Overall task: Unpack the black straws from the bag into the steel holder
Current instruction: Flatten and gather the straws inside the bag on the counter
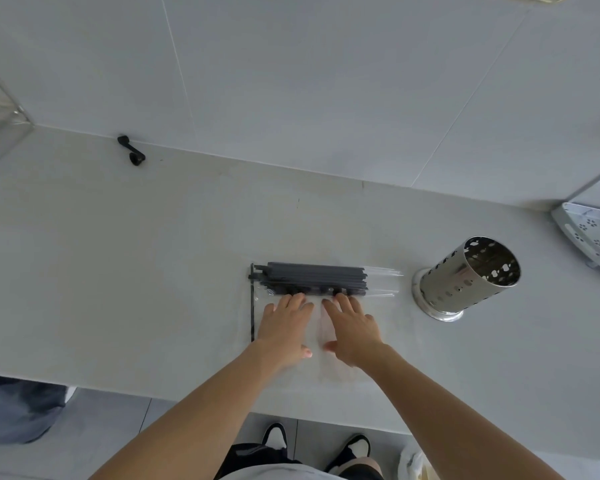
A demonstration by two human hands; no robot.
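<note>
Your left hand point(284, 325) and right hand point(352, 327) lie flat, fingers straight, on the bag point(326, 341); black straws point(314, 277) run left-right just beyond your fingertips, steel holder point(465, 277) to the right, nearer your right hand.

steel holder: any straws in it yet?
Empty as far as visible. The steel holder stands upright; its open mouth shows only perforated wall. The black straws lie in the bag.

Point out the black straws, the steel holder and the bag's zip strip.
black straws point(314, 277), head view, middle of bundle
steel holder point(454, 282), head view, perforated side wall
zip strip point(252, 313), head view, mid-length
</note>
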